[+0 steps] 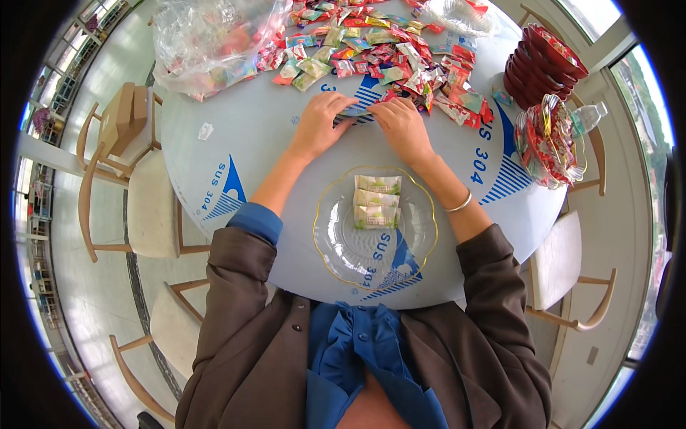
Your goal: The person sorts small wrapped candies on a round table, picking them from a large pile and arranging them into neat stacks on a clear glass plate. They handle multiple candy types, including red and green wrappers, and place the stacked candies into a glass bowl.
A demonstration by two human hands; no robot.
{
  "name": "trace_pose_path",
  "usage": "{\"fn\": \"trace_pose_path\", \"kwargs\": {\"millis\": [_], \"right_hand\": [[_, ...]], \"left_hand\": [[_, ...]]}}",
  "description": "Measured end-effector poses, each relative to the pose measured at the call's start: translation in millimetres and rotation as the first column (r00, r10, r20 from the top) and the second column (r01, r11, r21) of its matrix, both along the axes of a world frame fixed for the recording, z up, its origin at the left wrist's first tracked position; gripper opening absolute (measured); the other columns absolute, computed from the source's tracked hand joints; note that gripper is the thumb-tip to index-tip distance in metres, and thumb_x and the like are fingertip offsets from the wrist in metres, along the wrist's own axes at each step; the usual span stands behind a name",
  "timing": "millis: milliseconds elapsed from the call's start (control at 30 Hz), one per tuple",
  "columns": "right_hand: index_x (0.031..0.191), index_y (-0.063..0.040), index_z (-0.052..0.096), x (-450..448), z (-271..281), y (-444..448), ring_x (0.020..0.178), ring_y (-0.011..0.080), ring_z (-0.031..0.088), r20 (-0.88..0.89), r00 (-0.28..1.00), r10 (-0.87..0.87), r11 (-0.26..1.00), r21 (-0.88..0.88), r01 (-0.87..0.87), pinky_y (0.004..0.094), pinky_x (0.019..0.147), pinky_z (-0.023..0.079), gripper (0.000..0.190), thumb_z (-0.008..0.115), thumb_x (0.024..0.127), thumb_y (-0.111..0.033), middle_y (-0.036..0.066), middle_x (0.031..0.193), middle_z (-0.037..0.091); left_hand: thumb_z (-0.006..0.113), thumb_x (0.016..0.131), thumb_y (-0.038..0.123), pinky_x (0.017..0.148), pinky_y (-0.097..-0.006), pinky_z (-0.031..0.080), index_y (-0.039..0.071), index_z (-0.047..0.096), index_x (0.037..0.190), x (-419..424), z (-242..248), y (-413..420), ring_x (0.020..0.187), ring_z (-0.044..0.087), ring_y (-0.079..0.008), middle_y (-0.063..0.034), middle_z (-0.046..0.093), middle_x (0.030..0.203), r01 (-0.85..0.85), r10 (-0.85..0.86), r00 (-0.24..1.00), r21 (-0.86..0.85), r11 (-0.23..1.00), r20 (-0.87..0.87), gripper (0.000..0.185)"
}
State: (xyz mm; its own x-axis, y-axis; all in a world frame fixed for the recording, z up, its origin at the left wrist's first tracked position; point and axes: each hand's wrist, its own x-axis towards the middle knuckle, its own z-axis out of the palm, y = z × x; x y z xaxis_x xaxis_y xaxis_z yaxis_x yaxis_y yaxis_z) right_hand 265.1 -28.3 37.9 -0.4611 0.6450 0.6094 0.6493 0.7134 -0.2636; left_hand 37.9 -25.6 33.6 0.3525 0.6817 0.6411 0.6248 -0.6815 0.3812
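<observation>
A small blue-green wrapped candy [353, 112] spans the gap between my two hands, just in front of the candy pile. My left hand [322, 124] pinches one end, its fingertips covering part of the wrapper. At the other end, the fingers of my right hand [403, 130] are closed on it. Nearer my body lies a clear scalloped plate [328, 252] with a gold rim. Three pale green and white wrapped candies [377, 199] form an overlapping column on its upper half.
Loose wrapped candies [370, 51] cover the far part of the round table [209, 155]. Beside them slumps a clear plastic bag [214, 48] of candies. Stacked dark red bowls [541, 67], filled gold-rimmed plates [546, 142] and a plastic bottle [588, 118] stand right. Chairs [153, 206] surround the table.
</observation>
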Motion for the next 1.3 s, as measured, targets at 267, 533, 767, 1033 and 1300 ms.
{"fn": "trace_pose_path", "kwargs": {"millis": [267,533,767,1033,1300], "right_hand": [[0.111,-0.004,0.071,1,-3,-5,0.091,0.0322,0.069,-0.225,0.964,-0.139,0.969,-0.232,0.086,0.0447,0.086,0.052,0.018,0.068,0.094,-0.011,0.013,0.096,0.074],[0.114,-0.006,0.07,5,-3,-1,0.101,0.0327,0.065,-0.152,0.986,-0.073,0.994,0.064,0.084,0.0439,0.084,0.053,0.026,0.073,0.09,-0.015,0.01,0.104,0.069],[0.116,-0.006,0.07,2,6,-11,0.095,0.0291,0.067,-0.044,0.99,-0.133,0.981,-0.151,0.125,0.0424,0.077,0.055,0.032,0.076,0.086,-0.017,0.01,0.097,0.07],[0.122,-0.006,0.069,1,5,-12,0.092,0.0297,0.068,-0.119,0.992,-0.029,0.993,-0.115,0.016,0.0424,0.074,0.057,0.031,0.069,0.091,-0.009,0.012,0.099,0.073],[0.12,-0.004,0.07,1,4,-11,0.098,0.0316,0.067,-0.087,0.994,-0.07,0.997,-0.023,0.068,0.0437,0.083,0.057,0.044,0.082,0.083,-0.025,0.011,0.106,0.072]], "left_hand": [[0.084,0.083,0.021,0.093,-0.0416,0.053,0.01,0.074,0.117,4,5,-8,0.104,0.065,-0.0276,-0.0067,0.07,0.111,-0.01,0.033,0.996,-0.282,0.959,0.079,0.037],[0.085,0.08,0.031,0.1,-0.043,0.047,0.006,0.074,0.113,3,-4,-1,0.108,0.061,-0.0299,-0.0064,0.066,0.112,0.037,-0.037,0.996,-0.008,0.999,-0.081,0.043],[0.085,0.08,0.037,0.097,-0.0422,0.048,0.007,0.073,0.116,3,-8,1,0.103,0.063,-0.0306,-0.0082,0.068,0.104,-0.027,0.027,0.996,0.003,1.0,-0.087,0.049],[0.081,0.086,0.034,0.071,-0.0426,0.055,0.006,0.07,0.123,11,15,-22,0.064,0.063,-0.0294,-0.0047,0.067,0.071,0.147,-0.112,0.982,-0.245,0.958,0.151,0.047],[0.074,0.083,0.012,0.097,-0.0445,0.05,0.005,0.068,0.129,10,6,-7,0.117,0.061,-0.0309,-0.0101,0.066,0.127,0.086,-0.077,0.994,0.113,0.99,-0.083,0.047]]}}
